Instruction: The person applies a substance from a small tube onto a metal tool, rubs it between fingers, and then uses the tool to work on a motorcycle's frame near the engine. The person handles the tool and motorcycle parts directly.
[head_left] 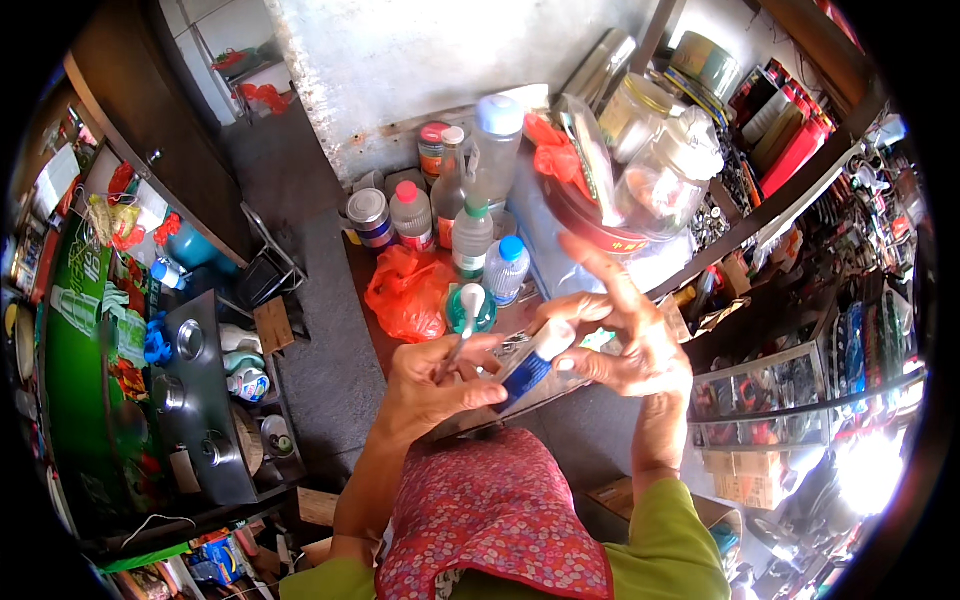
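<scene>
The fingers of the left hand [425, 388] are bent around the lower end of a small blue-and-white tube [527, 377], its thumb pressed along the blue side. The tube is smooth and roughly cylindrical, blue with pale print below and plain white above, and it slants up toward the right hand [635, 345]. That hand's thumb and a bent finger close about the white end, while its index finger stands out straight, off the tube. So the tube lies between the two hands, gripped at both ends. The left fingers also hold a thin stick [468, 318] with a rounded white head, pointing up and away from the body; its exact kind is unclear.

Just beyond the stick's head sits a glossy green container [486, 312], partly hidden. A crumpled, thin red plastic bag [408, 293] lies to its left. Behind stand clear bottles: a ribbed one with a blue cap [506, 274], one with a green cap [472, 240] and one with a pink cap [411, 218], near a squat metal tin [370, 218]. Farther right, a round red tray [570, 212] carries see-through jars [668, 185]. Nearest the body hangs a red apron [490, 510] of flower-patterned cloth, between yellow-green sleeves [665, 545].
</scene>
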